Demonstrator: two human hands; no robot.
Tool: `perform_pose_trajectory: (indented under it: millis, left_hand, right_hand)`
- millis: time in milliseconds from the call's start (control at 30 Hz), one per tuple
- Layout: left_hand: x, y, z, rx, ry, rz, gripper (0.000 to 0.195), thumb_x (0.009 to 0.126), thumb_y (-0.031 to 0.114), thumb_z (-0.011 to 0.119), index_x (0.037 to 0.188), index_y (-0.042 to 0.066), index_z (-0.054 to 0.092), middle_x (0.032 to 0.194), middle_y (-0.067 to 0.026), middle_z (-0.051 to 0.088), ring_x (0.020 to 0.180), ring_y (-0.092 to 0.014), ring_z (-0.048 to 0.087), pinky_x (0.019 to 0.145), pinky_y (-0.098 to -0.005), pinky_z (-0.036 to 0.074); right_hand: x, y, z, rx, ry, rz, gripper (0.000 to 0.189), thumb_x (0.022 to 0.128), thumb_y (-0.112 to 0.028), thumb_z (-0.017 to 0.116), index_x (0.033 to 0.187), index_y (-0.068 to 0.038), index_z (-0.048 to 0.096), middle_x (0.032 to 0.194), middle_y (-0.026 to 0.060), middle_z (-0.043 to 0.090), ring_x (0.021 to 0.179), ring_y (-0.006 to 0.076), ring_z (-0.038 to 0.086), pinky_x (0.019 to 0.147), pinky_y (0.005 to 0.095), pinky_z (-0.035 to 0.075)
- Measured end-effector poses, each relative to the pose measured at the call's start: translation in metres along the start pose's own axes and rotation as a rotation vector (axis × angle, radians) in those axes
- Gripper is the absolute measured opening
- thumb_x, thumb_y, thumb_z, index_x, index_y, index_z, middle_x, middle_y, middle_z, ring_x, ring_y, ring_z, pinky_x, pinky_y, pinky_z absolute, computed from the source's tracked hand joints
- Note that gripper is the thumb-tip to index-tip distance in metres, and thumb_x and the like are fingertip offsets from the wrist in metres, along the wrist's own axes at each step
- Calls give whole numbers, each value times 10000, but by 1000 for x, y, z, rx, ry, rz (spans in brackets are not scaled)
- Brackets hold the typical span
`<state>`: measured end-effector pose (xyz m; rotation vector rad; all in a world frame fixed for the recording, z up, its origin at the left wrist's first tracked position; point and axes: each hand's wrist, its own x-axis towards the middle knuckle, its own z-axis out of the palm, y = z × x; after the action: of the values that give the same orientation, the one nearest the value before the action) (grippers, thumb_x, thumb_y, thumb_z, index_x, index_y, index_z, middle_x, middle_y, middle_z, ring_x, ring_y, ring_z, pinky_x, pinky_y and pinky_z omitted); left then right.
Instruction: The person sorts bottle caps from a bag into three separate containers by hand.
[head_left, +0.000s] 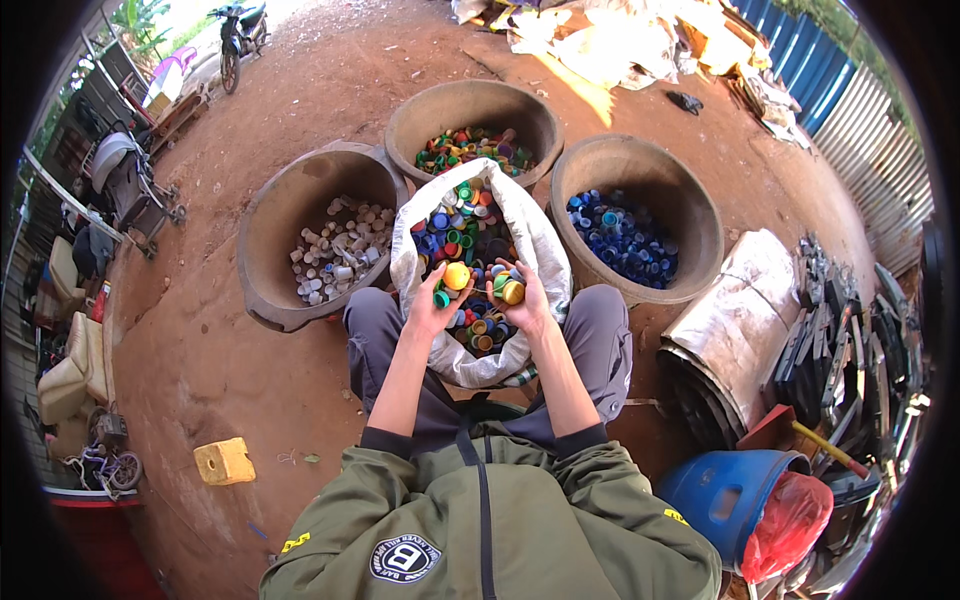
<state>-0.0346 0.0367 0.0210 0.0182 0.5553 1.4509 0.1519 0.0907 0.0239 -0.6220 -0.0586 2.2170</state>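
A white woven sack (405, 262) stands between my knees, its rim rolled down, filled with plastic bottle caps (466, 225) of mixed colours. Over its opening, my left hand (433, 301) holds a yellow cap (456, 276) and a green cap (441, 299). Beside it, my right hand (531, 300) cups several caps, among them a yellow one (513, 292). Three big round tubs surround the sack: the left tub (274, 217) has white caps, the far tub (431, 112) mixed red, green and yellow caps, the right tub (679, 187) blue caps.
At my right lie a rolled sheet bundle (739, 300), a heap of dark plastic parts (832, 337) and a blue barrel (712, 495) with a red bag. A yellow block (225, 461) sits on the dirt floor at my left. A stroller (127, 180) and a motorbike (238, 37) stand farther off.
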Motion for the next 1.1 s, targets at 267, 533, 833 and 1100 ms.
perform_pose_trajectory:
  millis: [267,533,833,1100]
  left_hand:
    - [27,16,10,-15,21,-5,338,972,225,566,1179,-39,523,1156,-220,596,1094,-331,598,957,-418,537]
    - [32,41,39,212,-31,-73,418,956,305,606,1146,-61,543,1124,-190,622,1044,-272,624,885,-372,560]
    - [10,41,44,686,105,-25,329,898,280,673,1196,144,656,889,-4,646,772,-104,615,610,-257,498]
    - [17,29,45,975,121,-49,420,903,350,664,1252,120,627,999,-10,649,873,-111,632,679,-277,530]
  right_hand:
    - [21,-23,33,-163,2,5,383,1028,-316,384,1255,-37,516,1092,123,604,1007,245,597,854,439,554]
    - [28,-37,47,-220,-205,25,473,1030,-353,318,1366,-52,463,1178,120,575,1094,246,563,975,491,465]
    - [31,-11,37,-267,-255,-58,466,912,-60,431,1376,-71,471,1148,68,561,1064,196,548,1027,437,434]
    - [43,-3,25,-520,-193,-272,384,971,-37,468,1344,-124,439,1128,46,503,1036,146,512,938,309,435]
